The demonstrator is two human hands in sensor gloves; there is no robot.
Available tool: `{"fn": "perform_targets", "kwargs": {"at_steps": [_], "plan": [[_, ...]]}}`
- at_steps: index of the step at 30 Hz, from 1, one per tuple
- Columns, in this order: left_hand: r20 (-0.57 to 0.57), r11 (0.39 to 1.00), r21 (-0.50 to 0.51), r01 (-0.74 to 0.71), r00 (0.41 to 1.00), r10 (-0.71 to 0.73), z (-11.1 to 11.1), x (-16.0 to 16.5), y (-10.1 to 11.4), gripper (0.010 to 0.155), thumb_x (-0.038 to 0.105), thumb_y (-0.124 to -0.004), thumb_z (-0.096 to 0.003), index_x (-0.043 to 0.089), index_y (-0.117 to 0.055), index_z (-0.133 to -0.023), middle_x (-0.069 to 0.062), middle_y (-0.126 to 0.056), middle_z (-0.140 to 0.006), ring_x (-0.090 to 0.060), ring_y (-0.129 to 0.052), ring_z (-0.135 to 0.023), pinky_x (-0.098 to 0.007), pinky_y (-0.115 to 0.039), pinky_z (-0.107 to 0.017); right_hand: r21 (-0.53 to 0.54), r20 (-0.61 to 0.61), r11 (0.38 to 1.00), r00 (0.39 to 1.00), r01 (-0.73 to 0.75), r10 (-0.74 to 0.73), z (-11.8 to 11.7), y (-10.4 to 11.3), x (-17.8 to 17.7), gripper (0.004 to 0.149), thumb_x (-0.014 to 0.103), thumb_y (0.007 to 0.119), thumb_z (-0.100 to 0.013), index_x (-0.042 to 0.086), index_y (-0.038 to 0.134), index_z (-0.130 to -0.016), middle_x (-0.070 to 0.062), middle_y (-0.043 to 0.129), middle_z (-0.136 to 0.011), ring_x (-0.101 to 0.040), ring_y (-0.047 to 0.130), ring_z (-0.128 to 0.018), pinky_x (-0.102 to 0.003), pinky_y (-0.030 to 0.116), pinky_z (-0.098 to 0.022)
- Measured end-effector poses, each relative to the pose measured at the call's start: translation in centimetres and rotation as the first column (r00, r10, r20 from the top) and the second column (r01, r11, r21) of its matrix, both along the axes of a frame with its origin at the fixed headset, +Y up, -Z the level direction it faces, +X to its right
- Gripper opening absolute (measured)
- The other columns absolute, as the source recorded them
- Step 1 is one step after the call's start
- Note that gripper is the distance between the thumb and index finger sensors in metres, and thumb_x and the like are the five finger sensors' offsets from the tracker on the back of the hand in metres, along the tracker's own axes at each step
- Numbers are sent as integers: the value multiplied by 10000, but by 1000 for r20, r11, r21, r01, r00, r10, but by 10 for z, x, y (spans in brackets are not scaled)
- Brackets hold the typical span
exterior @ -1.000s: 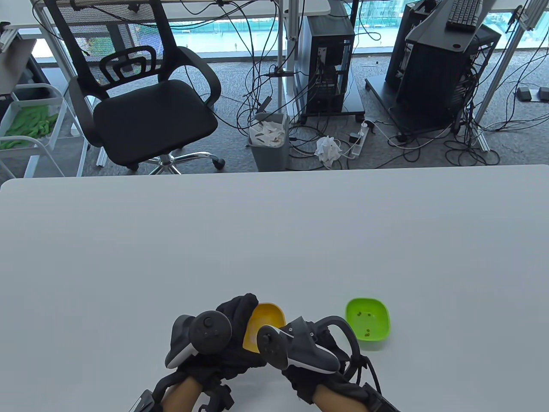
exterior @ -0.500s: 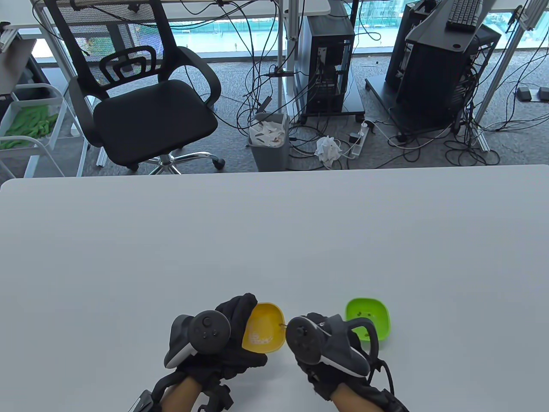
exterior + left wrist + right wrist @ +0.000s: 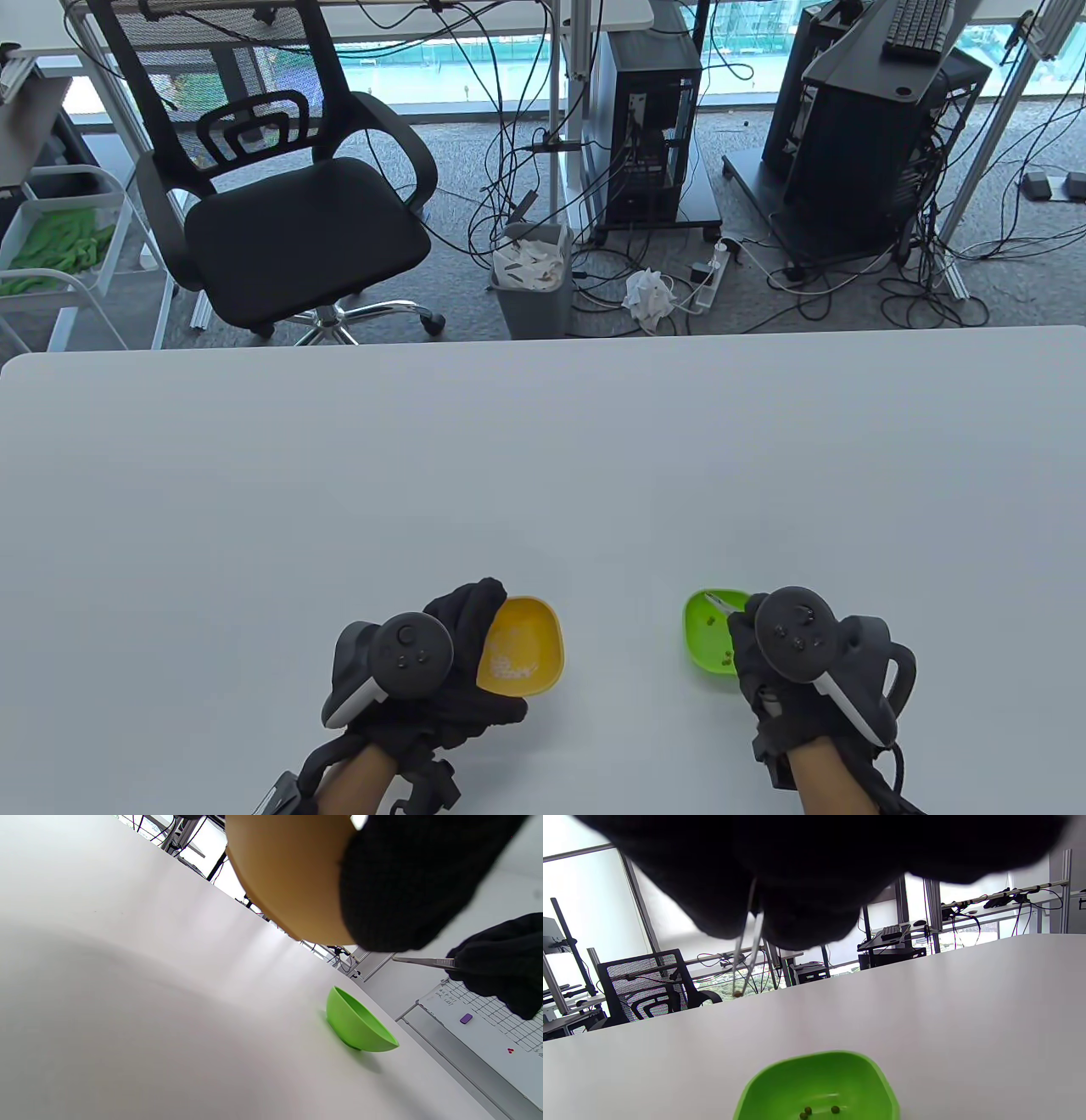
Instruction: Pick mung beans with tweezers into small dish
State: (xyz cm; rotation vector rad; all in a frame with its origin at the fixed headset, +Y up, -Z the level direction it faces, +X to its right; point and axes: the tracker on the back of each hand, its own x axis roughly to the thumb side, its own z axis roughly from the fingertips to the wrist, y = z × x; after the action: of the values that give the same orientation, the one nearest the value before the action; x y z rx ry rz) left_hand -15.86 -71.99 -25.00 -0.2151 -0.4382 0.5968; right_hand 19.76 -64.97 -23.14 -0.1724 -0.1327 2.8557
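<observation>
My left hand (image 3: 441,671) grips the yellow bowl (image 3: 524,645) and holds it tilted, beans showing inside; its underside fills the top of the left wrist view (image 3: 292,878). My right hand (image 3: 785,671) holds metal tweezers (image 3: 721,603) over the green dish (image 3: 708,641). In the right wrist view the tweezers (image 3: 746,955) point down with a mung bean (image 3: 737,993) pinched at the tips, above the green dish (image 3: 818,1086), which holds three beans (image 3: 818,1110). The green dish also shows in the left wrist view (image 3: 358,1024).
The white table (image 3: 543,475) stretches far beyond the dishes. An office chair (image 3: 280,187), a waste bin (image 3: 533,276) and computer towers stand on the floor past the table's far edge.
My right hand has moved right from the yellow bowl to above the green dish, carrying the tweezers. My left hand and the yellow bowl have stayed in place.
</observation>
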Motion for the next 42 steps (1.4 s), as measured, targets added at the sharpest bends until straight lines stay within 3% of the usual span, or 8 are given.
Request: {"fn": "perform_targets", "kwargs": {"at_steps": [15,28,35,42], "plan": [[17,1000,-1,28,999,-28,0,6,-1,1210,564,-1009,-328,150,-211,-1138,-118,-291,-1188,-435,-378,-1087,-637,-359,-789,29,11,999,999,46,-46,5,-7,11,350,327,884,-464,59,978,-669,-130,988,-448,-76,918,-198,-327,874,-176],[16,1000,23,15,1000,-16,3,5,1,1210,559,-1010,-327,151,-209,-1138,-116,-287,-1189,-435,-377,-1087,-638,-359,-788,-25,56,998,997,62,-61,4,-36,18,360,334,880,-466,59,972,-679,-130,986,-457,-76,920,-205,-327,874,-179],[58,1000,28,-13,998,11,7,6,-1,1209,548,-1016,-321,177,-204,-1137,-93,-278,-1196,-421,-363,-1102,-648,-340,-791,38,63,993,991,112,-114,9,-53,16,372,340,868,-472,56,961,-694,-131,982,-466,-78,920,-210,-329,873,-181],[74,999,-13,-36,997,37,2,4,-6,1205,541,-1016,-323,195,-197,-1136,-63,-271,-1202,-423,-280,-1129,-626,-263,-804,83,29,987,990,134,-137,16,-51,8,380,351,856,-475,63,954,-703,-124,981,-473,-75,921,-212,-326,874,-182]]}}
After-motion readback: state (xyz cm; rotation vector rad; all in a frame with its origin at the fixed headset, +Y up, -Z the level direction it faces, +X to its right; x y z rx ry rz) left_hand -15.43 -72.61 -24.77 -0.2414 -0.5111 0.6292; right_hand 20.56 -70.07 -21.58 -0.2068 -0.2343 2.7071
